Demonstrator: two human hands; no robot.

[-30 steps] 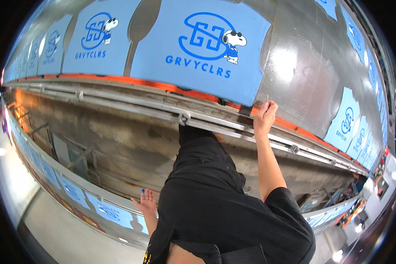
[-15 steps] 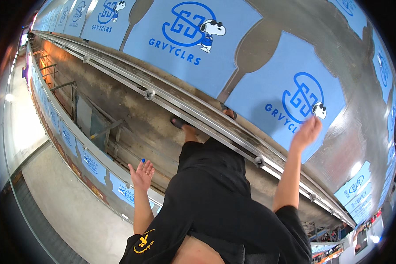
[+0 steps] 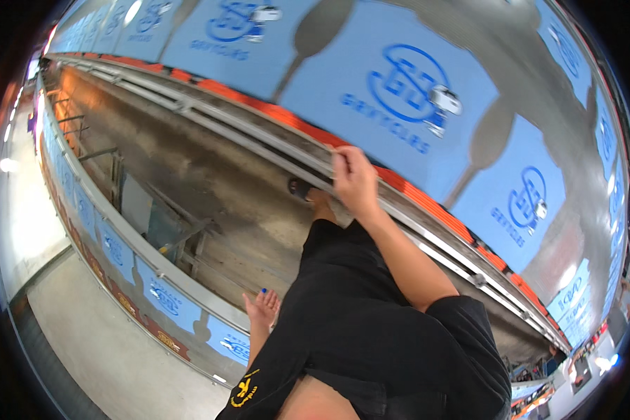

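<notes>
Beyond the right hand (image 3: 355, 183), a blue cloth panel (image 3: 392, 108) lies flat, presumably keeping its print (image 3: 407, 85) smooth; that hand curls, any pinch unclear; the left hand (image 3: 262, 309) spreads.

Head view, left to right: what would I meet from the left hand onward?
Left hand → dark sandal → right hand → white dog print on the large middle blue panel → round rail knob → smaller white dog print.
</notes>
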